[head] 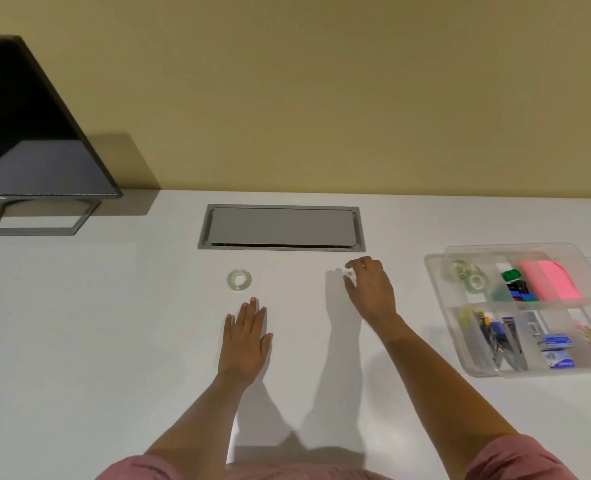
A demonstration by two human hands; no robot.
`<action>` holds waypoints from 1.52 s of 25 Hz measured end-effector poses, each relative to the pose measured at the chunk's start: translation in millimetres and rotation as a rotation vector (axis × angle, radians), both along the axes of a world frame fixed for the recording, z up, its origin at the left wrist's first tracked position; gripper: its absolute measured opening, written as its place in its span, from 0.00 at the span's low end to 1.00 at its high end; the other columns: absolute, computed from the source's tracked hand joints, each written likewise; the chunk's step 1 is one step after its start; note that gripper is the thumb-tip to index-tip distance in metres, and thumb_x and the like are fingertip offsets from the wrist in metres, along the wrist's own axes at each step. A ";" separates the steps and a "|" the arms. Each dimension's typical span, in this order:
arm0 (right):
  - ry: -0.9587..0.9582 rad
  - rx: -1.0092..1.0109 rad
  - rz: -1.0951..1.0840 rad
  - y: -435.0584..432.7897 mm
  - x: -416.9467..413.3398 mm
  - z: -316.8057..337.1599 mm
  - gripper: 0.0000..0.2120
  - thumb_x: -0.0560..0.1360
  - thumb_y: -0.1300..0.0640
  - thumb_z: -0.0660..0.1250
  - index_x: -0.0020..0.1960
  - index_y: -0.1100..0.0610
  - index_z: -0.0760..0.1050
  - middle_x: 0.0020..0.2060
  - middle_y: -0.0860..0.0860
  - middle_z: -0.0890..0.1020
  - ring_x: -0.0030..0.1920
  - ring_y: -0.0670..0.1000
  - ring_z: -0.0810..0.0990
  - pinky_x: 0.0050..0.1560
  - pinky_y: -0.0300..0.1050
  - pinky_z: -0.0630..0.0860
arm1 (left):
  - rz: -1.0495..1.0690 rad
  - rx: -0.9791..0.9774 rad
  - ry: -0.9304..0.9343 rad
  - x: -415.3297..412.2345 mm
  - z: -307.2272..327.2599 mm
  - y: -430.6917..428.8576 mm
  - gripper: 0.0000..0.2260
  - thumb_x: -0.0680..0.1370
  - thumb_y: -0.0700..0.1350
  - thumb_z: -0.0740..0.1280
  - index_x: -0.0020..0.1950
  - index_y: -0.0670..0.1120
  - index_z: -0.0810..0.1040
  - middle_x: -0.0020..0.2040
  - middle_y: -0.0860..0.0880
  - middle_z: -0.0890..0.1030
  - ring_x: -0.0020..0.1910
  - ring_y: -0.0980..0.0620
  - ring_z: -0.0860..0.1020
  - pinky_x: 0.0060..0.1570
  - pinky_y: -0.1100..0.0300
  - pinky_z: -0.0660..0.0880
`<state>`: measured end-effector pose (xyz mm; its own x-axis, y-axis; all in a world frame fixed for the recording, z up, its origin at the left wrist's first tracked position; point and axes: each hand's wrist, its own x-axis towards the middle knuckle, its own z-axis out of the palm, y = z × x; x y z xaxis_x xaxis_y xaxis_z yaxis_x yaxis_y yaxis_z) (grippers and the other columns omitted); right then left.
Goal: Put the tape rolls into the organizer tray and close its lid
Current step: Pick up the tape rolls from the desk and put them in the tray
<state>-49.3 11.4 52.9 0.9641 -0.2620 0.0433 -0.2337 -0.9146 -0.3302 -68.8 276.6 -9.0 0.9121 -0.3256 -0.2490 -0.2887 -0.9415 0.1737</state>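
At the far left of the frame a dark monitor (34,133) stands on its open grey stand on the white desk (114,341). Moving right, a clear tape roll (239,280) lies flat on the desk, left of centre, and your left hand (245,341) rests palm down just below it, fingers straight and close together, holding nothing; the fingertips stop short of the roll. Above the centre, a grey cable hatch (282,227) is set into the desktop. Right of centre, your right hand (372,289) is curled over the desk with thumb and fingers drawn toward each other around something small and pale at their tips; it looks like another clear tape roll, but the blur hides it, so you cannot tell whether the fingers have actually closed on it. At the right edge sits the clear organizer tray (439,306), uncovered, with its compartments showing. Clear tape rolls (467,275) already lie in its upper left compartment, a pink block (546,278) fills the upper right one, and the lower compartments hold small office supplies, among them blue boxes (557,351).
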 end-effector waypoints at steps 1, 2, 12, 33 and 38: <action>0.024 0.011 0.037 18.0 7.2 -2.3 0.14 0.78 0.55 0.63 0.62 0.56 0.74 0.60 0.53 0.77 0.62 0.54 0.73 0.55 0.47 0.75 | 0.017 -0.007 -0.003 2.2 -2.5 12.7 0.25 0.83 0.54 0.47 0.78 0.49 0.45 0.80 0.49 0.40 0.79 0.49 0.42 0.77 0.49 0.41; 0.058 0.018 0.078 35.2 14.8 -4.0 0.15 0.78 0.54 0.62 0.64 0.55 0.72 0.61 0.52 0.76 0.63 0.53 0.72 0.57 0.46 0.75 | 0.037 -0.023 -0.002 4.8 -4.5 23.5 0.26 0.83 0.54 0.47 0.78 0.49 0.45 0.80 0.49 0.41 0.79 0.49 0.42 0.77 0.49 0.41; 0.310 0.053 0.445 169.0 82.8 -18.2 0.33 0.75 0.50 0.68 0.75 0.55 0.58 0.73 0.54 0.65 0.72 0.55 0.64 0.71 0.49 0.66 | 0.197 -0.113 -0.004 53.5 -18.9 75.8 0.27 0.80 0.57 0.42 0.78 0.49 0.44 0.77 0.53 0.38 0.78 0.52 0.42 0.77 0.50 0.40; 0.071 0.151 0.143 18.4 34.0 5.7 0.22 0.75 0.55 0.68 0.68 0.54 0.70 0.66 0.52 0.72 0.67 0.52 0.69 0.59 0.45 0.75 | 0.147 -0.123 0.073 21.1 4.1 -14.6 0.25 0.83 0.52 0.47 0.78 0.49 0.43 0.80 0.49 0.41 0.79 0.50 0.42 0.78 0.50 0.42; -0.013 0.136 -0.007 -82.2 -14.0 20.5 0.20 0.74 0.58 0.68 0.66 0.56 0.72 0.63 0.54 0.74 0.63 0.55 0.72 0.49 0.46 0.77 | 0.073 -0.086 0.100 -10.8 12.8 -92.1 0.25 0.84 0.51 0.46 0.78 0.48 0.43 0.80 0.48 0.41 0.79 0.49 0.43 0.78 0.50 0.43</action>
